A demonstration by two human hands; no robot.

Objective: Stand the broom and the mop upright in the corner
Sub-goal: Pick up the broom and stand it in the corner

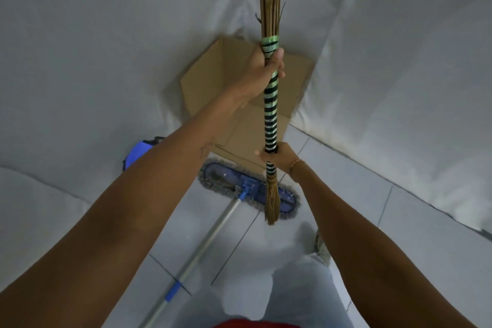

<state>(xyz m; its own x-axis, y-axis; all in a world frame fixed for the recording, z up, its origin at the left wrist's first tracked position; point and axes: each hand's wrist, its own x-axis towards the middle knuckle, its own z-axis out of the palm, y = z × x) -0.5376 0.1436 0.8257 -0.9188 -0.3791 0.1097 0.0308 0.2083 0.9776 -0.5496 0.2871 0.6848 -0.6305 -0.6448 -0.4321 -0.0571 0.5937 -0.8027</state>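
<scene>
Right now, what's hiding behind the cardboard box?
Behind the cardboard box are the white walls meeting in the corner. A blue thing peeks out beside the box on the floor. The box, broom and arm cover the very corner, so anything there is hidden.

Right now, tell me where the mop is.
The mop lies flat on the tiled floor, its head just before the cardboard box in the corner, under the broom.
</scene>
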